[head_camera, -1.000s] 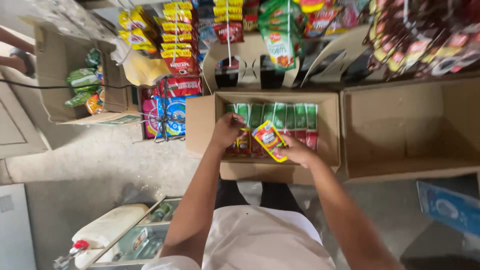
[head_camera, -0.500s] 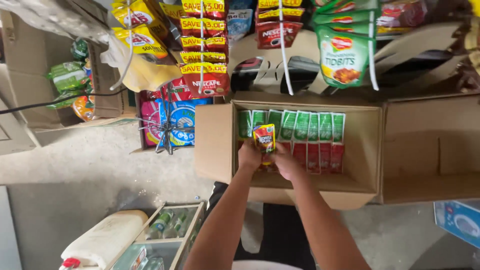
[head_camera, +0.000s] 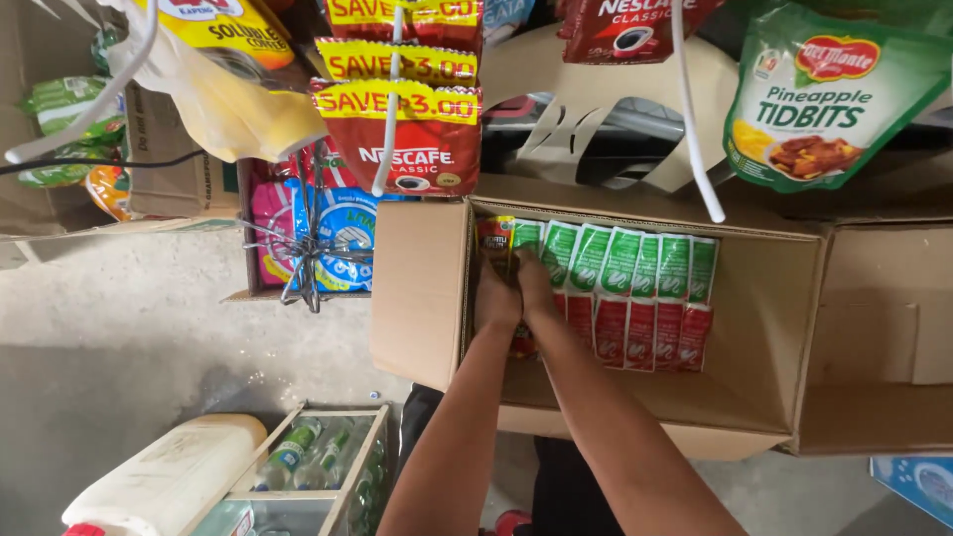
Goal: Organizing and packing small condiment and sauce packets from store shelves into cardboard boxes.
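— Item one, the open cardboard box (head_camera: pixel 764 397), centre to right of the frame: what is recorded inside it?

— A row of green-and-red sachets (head_camera: pixel 635 298) is stood upright along the far wall, edge to edge, running from left of centre toward the right. The near part of the box floor is left bare, and a gap is seen at the right end of the row.

— And the hands?

— Both are placed inside the box at the left end of the row. The left hand (head_camera: pixel 496 298) is pressed close against the right hand (head_camera: pixel 536 283), side by side and touching. Between them a darker red-and-yellow sachet (head_camera: pixel 494 236) is partly seen at the upper left corner of the box; whether it is clamped by the fingers or merely touched cannot be told.

— How far is the filling judged to be?

— One row is taken as nearly laid; the left end is being attended to. Most of the box is judged unfilled, so much is left.

— Other entries?

— Hanging strips of red and yellow coffee sachets (head_camera: pixel 397 119), upper centre; a green fruit pouch (head_camera: pixel 829 94), upper right; a second open box (head_camera: pixel 884 337), right edge; a wire crate of bottles (head_camera: pixel 318 467) and a pale plastic jug (head_camera: pixel 169 476), lower left, on the concrete floor (head_camera: pixel 119 328).
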